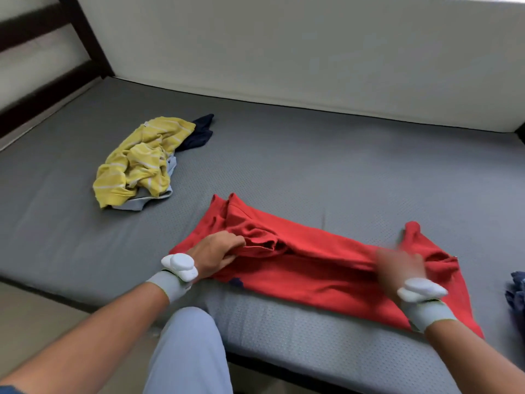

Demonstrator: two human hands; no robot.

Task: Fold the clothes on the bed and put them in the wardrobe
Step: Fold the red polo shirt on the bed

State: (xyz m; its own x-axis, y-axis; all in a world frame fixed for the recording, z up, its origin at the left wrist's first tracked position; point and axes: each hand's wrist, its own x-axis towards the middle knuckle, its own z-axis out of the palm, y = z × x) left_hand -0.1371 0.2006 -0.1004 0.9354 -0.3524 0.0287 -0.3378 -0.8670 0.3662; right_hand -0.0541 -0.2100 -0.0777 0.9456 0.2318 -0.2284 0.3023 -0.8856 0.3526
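We see a red shirt (326, 260) spread across the near edge of the bed (312, 172), lying lengthwise from left to right on the grey mattress cover, with its lower hem reaching almost to the mattress edge. Our left hand (217, 253) rests on the left part of the shirt, fingers curled round a bunched fold of red cloth near what looks like a sleeve; the shirt runs away from this hand toward the right. Our right hand (399, 268) lies over the right part of the same shirt, below an upstanding red corner. It is smeared by motion, so we cannot tell whether its fingers grip the cloth or merely press on it. Between the two hands the fabric rises in a long ridge.

Each wrist carries a grey band with a white device (180, 267) on it.

Farther back and to the left, well apart from the red shirt, a crumpled yellow striped garment (142, 160) sits on top of a pale blue piece (142, 203), with a dark navy garment (200, 132) touching its far side. At the right edge of the view a blue cloth (517, 294) shows only in part. A knee in light blue trousers (187, 345) stands against the bed's near side, below the left hand. A pale wall (284, 52) runs behind the bed.
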